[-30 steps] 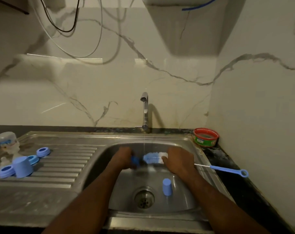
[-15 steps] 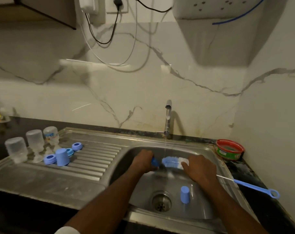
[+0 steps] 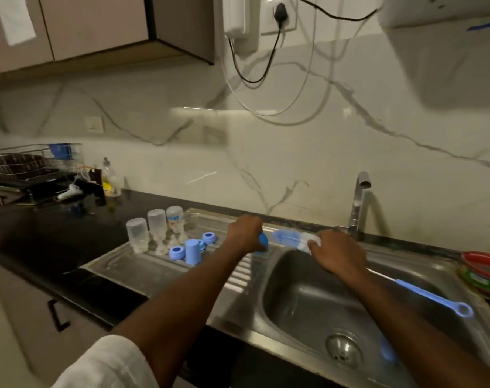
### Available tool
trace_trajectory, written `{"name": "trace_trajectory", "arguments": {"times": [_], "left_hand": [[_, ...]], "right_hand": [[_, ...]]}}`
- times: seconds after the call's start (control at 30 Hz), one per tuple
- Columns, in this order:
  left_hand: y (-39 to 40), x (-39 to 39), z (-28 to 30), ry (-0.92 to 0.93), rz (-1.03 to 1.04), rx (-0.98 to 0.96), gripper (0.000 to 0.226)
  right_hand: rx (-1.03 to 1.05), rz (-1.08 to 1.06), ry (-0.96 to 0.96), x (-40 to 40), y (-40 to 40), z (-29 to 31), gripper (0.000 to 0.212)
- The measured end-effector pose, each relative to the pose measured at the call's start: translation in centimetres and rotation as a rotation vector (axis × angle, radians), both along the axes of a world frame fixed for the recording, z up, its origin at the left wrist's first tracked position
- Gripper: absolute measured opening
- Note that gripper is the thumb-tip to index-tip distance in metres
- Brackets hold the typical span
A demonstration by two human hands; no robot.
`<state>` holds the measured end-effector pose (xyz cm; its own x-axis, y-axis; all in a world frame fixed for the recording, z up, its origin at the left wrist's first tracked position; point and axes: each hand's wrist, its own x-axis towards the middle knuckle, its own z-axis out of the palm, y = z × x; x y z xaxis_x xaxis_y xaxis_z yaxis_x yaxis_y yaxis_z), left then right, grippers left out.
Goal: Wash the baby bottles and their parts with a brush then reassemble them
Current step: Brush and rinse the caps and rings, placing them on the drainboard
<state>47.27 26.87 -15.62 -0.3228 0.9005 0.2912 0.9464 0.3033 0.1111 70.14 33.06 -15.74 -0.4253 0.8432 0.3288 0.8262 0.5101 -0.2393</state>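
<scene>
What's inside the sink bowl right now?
In the sink bowl I can see the round drain and a blurry blue cap beside it. The right arm covers part of the bottom, so anything under it is hidden.

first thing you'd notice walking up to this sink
Two bare hands stretch a blue and white bottle brush across the back left edge of the steel sink: the left hand grips its blue handle, the right hand holds the white tip. To the left, clear baby bottles stand upside down on the drainboard beside blue rings and a blue cap.
</scene>
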Motion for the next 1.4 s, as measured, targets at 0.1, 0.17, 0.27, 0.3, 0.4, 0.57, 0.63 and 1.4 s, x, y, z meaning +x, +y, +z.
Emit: {"name": "trace_trajectory", "arguments": {"times": [0.1,0.17,0.27,0.3,0.4,0.57,0.63,1.4], "left_hand": [[-2.2,-4.0,0.8,0.033,0.104,-0.022,0.054],[-3.5,-6.3,1.3,0.059,0.140,-0.054,0.057],[-5.1,-8.4,1.7,0.106,0.179,-0.065,0.058],[-5.4,-8.8,1.6,0.120,0.188,-0.068,0.058],[-5.8,-9.3,0.9,0.192,0.218,-0.103,0.057],[-5.7,-9.5,-0.4,0.220,0.225,-0.137,0.050],[-5.7,-9.6,-0.6,0.247,0.228,-0.147,0.049],[4.8,7.1,-4.6,0.023,-0.174,0.055,0.032]], "right_hand": [[-0.025,0.024,0.049,-4.6,-1.1,1.1,0.042],[-0.063,0.049,0.068,-7.2,-2.0,1.4,0.043],[-0.077,0.062,0.059,-10.4,-3.3,1.3,0.038],[-0.084,0.058,0.057,-11.2,-3.7,1.2,0.036],[-0.109,0.042,0.052,-13.2,-4.7,0.4,0.031],[-0.092,0.046,0.042,-14.1,-5.2,-1.2,0.028],[-0.086,0.057,0.047,-13.9,-5.0,-1.6,0.028],[-0.103,-0.270,-0.060,7.3,1.9,-2.6,0.035]]}}
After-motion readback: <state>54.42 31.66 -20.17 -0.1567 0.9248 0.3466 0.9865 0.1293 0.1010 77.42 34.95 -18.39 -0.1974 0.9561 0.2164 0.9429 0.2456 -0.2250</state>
